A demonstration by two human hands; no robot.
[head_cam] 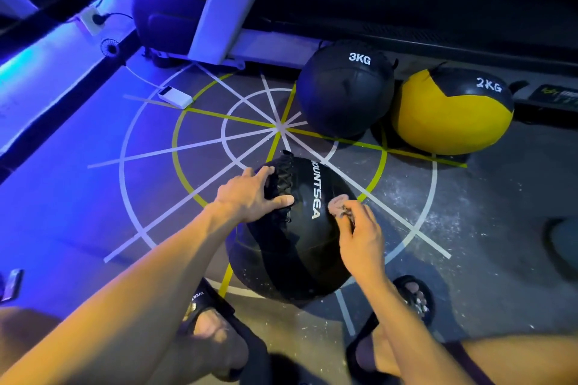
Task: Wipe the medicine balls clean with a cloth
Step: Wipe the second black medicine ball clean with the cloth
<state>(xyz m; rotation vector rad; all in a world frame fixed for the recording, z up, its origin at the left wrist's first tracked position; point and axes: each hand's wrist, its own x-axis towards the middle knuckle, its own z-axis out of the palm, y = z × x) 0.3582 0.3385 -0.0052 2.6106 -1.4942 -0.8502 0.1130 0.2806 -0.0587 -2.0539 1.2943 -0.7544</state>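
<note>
Two hands on large black leather medicine ball [300, 228]: left hand [250, 194] spread flat steadying laced seam, right hand [359, 234] pinching small crumpled pinkish cloth [339, 205]; likely to roll if released.

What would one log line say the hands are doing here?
left hand: steadies black ball | right hand: pinches cloth on ball

A grey gym floor [469, 259], marked with white and yellow-green circles and spokes, carries three medicine balls: a black ball [291, 247] lettered in white at the near edge of the rings, a black 3KG ball [344, 94] farther back, and a yellow-and-black 2KG ball [450, 116] touching it. A white power bank [175, 97] lies at left. Two sandalled feet [212, 331] stand at the near edge.
</note>
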